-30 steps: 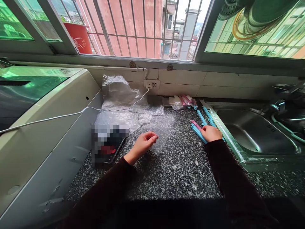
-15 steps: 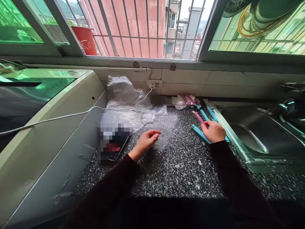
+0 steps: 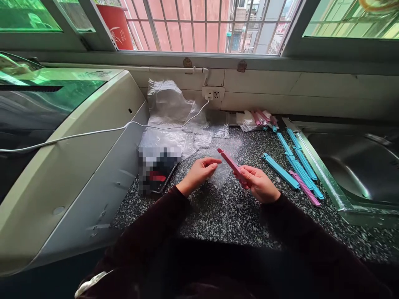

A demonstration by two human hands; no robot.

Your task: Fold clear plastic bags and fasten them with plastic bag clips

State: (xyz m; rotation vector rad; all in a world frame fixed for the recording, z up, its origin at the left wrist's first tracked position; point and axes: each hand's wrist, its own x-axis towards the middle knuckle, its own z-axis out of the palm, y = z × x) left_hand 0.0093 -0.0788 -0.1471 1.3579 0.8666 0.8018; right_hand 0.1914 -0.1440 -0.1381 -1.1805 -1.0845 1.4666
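Observation:
My right hand (image 3: 262, 182) grips one end of a pink bag-sealing clip (image 3: 230, 161), held slanting up to the left above the counter. Facing it, my left hand (image 3: 202, 173) has thumb and fingers pinched on a clear plastic bag (image 3: 222, 176), which is hard to see against the dark stone. The clip's far end is close to the left fingertips. Right of my right hand lie several blue sealing clips (image 3: 280, 171) and another pink clip (image 3: 304, 189).
A speckled counter (image 3: 215, 226) lies under my hands. Clear plastic bags (image 3: 170, 120) are heaped by the wall, near a partly blurred phone (image 3: 158, 180). More packed clips (image 3: 258, 119) lie at the back. A white cable (image 3: 131, 123) crosses left; a steel sink (image 3: 343, 170) is on the right.
My right hand has come left from the blue clips, bringing a pink clip up beside my left hand. The view has tilted down slightly. My left hand keeps its pinch.

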